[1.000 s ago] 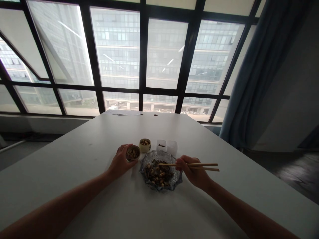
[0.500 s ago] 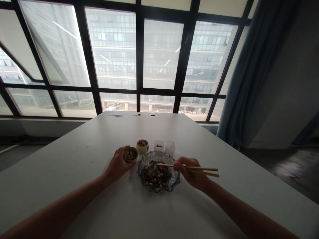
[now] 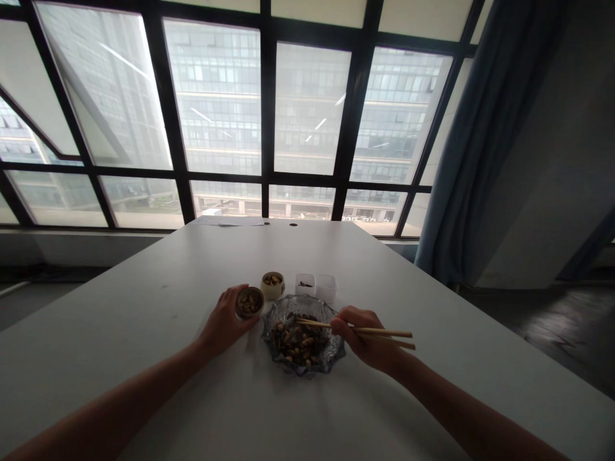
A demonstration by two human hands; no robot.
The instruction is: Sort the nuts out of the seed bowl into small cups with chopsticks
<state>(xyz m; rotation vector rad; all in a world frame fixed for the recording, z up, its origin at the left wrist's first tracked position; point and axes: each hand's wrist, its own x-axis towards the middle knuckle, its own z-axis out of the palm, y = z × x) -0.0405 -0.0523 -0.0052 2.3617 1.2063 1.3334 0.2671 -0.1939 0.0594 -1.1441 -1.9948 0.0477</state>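
Observation:
My left hand [image 3: 225, 325] is wrapped round a small round cup [image 3: 249, 302] with nuts or seeds inside, just left of the glass bowl. In my right hand [image 3: 366, 334] is a pair of wooden chopsticks [image 3: 384, 332], their tips down among the contents of the bowl. The scalloped glass bowl [image 3: 337, 349] holds a heap of mixed dark and light nuts or seeds [image 3: 298, 342]. Whether the tips pinch a piece is too small to tell.
Behind the bowl stand a cream round cup [image 3: 273, 288] with nuts, a white square container [image 3: 305, 285] with a few dark pieces, and another white container [image 3: 327, 289]. Papers [image 3: 230, 221] lie at the far edge of the white table [image 3: 192, 269], near the windows.
The chopstick tips and my right hand have shifted slightly down and left. My left hand still holds the cup. The whole view has moved a little.

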